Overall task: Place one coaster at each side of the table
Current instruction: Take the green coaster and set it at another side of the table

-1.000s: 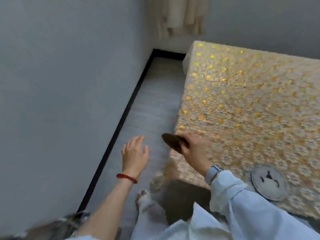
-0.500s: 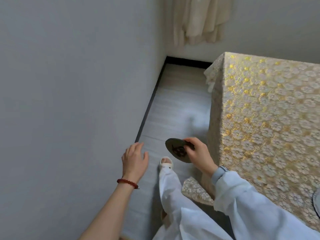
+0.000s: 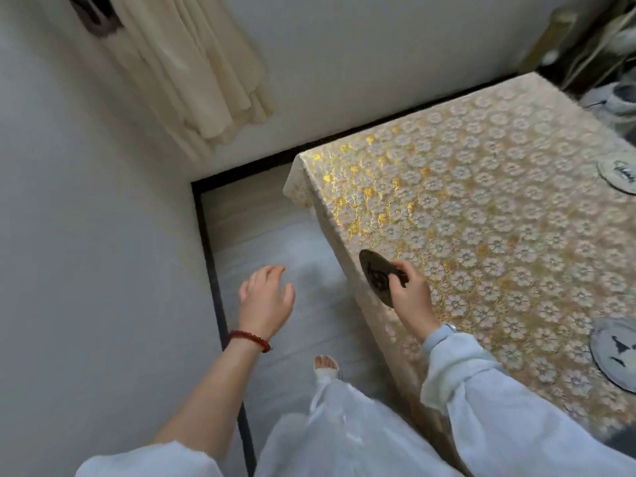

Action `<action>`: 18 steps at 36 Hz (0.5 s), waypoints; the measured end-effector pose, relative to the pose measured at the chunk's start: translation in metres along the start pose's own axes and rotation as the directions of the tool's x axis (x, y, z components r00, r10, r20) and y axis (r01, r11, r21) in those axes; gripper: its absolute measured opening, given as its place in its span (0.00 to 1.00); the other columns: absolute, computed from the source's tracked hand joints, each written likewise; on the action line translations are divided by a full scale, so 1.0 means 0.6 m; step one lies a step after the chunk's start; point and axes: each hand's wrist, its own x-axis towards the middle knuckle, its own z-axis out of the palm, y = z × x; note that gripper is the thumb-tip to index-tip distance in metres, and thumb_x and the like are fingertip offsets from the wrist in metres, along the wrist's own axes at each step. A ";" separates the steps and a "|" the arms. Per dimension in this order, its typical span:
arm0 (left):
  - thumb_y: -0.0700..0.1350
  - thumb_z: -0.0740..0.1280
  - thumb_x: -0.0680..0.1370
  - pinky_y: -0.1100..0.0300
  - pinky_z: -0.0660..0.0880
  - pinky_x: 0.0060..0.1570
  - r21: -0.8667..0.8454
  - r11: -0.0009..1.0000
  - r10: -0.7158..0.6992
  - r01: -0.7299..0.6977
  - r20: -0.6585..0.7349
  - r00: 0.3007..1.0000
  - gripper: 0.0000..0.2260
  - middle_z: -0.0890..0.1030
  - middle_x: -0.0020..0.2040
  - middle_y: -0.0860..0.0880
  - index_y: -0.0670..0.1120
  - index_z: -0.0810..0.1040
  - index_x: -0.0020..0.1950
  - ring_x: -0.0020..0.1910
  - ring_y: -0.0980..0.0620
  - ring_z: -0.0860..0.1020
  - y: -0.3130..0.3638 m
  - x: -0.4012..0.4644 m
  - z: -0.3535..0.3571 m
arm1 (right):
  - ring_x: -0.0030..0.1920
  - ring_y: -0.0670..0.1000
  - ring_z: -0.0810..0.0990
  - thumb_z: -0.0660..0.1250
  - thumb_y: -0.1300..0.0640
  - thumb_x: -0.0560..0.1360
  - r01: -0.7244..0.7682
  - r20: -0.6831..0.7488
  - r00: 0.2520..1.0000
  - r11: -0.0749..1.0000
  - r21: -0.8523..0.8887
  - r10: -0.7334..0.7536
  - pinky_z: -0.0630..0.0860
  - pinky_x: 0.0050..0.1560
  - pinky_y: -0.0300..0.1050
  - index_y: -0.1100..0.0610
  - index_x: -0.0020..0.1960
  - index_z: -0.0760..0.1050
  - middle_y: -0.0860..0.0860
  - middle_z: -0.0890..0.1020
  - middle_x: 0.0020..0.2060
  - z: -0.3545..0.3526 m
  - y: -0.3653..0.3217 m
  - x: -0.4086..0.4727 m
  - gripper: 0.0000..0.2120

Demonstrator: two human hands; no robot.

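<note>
Head view: the right hand [image 3: 411,301] has a dark coaster [image 3: 378,277] pinched between thumb and fingers, tilted on edge right at the table's [image 3: 481,215] left edge, above the gold floral tablecloth. The left hand [image 3: 265,301] hangs over the floor [image 3: 275,242] beside the table, fingers spread and empty, a red bead bracelet [image 3: 249,340] on its wrist. Two pale coasters lie on the cloth: one near [image 3: 614,352], one far [image 3: 619,173].

Two coasters [image 3: 616,352] seemingly lie on table's [image 3: 481,208] right side.
</note>
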 end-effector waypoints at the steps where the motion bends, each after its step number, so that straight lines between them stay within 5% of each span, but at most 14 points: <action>1: 0.45 0.62 0.76 0.46 0.62 0.66 0.002 0.999 0.037 -0.037 0.017 0.999 0.18 0.73 0.64 0.44 0.44 0.70 0.65 0.65 0.45 0.68 0.013 0.022 0.001 | 0.53 0.55 0.75 0.58 0.65 0.75 -0.035 -0.041 0.999 0.999 0.006 0.035 0.75 0.53 0.51 0.59 0.55 0.72 0.59 0.77 0.53 -0.006 0.001 0.010 0.10; 5: 0.46 0.62 0.76 0.46 0.63 0.66 0.021 0.978 0.202 -0.207 0.142 0.969 0.19 0.73 0.65 0.44 0.44 0.68 0.66 0.66 0.45 0.68 0.063 0.093 0.021 | 0.53 0.57 0.75 0.55 0.62 0.77 -0.193 -0.173 0.965 0.980 0.040 0.197 0.77 0.45 0.47 0.57 0.57 0.71 0.58 0.76 0.55 -0.027 0.012 0.043 0.11; 13: 0.48 0.59 0.77 0.46 0.58 0.69 0.025 0.880 0.416 -0.475 0.443 0.794 0.20 0.68 0.68 0.45 0.47 0.62 0.69 0.67 0.46 0.65 0.145 0.188 0.076 | 0.60 0.55 0.72 0.57 0.63 0.77 -0.390 -0.148 0.902 0.912 0.130 0.406 0.70 0.61 0.50 0.59 0.62 0.70 0.58 0.75 0.60 -0.056 0.025 0.088 0.14; 18: 0.49 0.60 0.77 0.45 0.60 0.68 0.015 0.759 0.522 -0.651 0.584 0.621 0.21 0.66 0.69 0.45 0.47 0.62 0.69 0.68 0.45 0.64 0.169 0.253 0.114 | 0.64 0.57 0.71 0.55 0.65 0.77 -0.529 -0.202 0.816 0.841 0.118 0.541 0.71 0.62 0.55 0.54 0.70 0.59 0.56 0.67 0.69 -0.072 0.037 0.107 0.22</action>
